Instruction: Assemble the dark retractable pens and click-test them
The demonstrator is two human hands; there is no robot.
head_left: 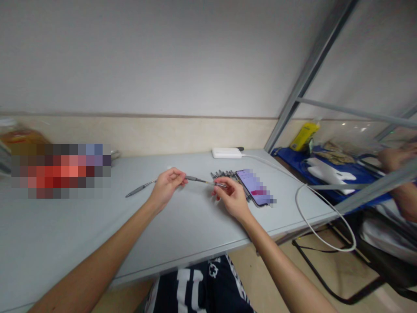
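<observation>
My left hand is closed on the grey barrel part of a pen, above the desk. A thin refill reaches from that barrel toward my right hand. The fingers of my right hand pinch a slim silvery pen piece around the refill's other end; whether the two parts touch I cannot tell. To the left, a grey pen lies on the desk, its far end behind my left hand. Several dark pens lie side by side beyond my right hand, partly covered by it.
A lit phone lies right of the pens on the grey desk. Behind stands a white power adapter whose cable loops over the right edge. Past a metal frame post, another person's arm is near a blue table.
</observation>
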